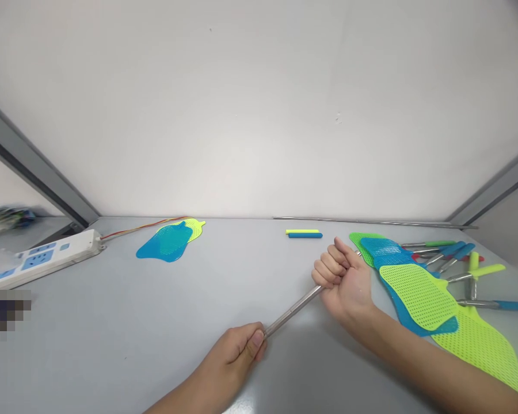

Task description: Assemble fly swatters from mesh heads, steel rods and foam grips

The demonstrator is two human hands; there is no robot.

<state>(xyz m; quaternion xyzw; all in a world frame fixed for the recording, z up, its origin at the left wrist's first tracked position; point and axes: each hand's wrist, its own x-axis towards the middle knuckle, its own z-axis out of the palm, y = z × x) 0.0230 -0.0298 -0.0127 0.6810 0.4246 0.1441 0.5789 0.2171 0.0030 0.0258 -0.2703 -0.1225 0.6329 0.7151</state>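
Two hands hold a metal rod beside a pile of fly swatters

The metal rod point(293, 311) slants over the grey table point(125, 345), to the left of the pile of fly swatters point(418, 296). Its higher end in view points toward the pile. The right hand point(343, 282), just left of the pile, has its fingers curled together and clamped around the rod. A short bit of metal shows past that hand, by the pile's green swatter head point(359, 247); whether they touch, I cannot tell. The left hand point(242, 351), farther left of the pile and nearer the person, has its thumb and fingers pinched on the rod's lower part.

The pile is made up of green, blue and yellow swatters, overlapping, with metal shafts and coloured handles point(515, 306) sticking out on its right side. Left of the pile, toward the wall point(242, 115), lie a yellow grip point(301, 231) and a blue grip point(306, 235), side by side. Behind the pile, a long thin rod point(371, 222) runs along the foot of the wall. Well to the pile's left, a blue swatter head point(164, 244) overlaps a yellow swatter head point(197, 231). Farthest left of the pile is a white power strip point(84, 247), with a thin red wire point(142, 227) near its end.
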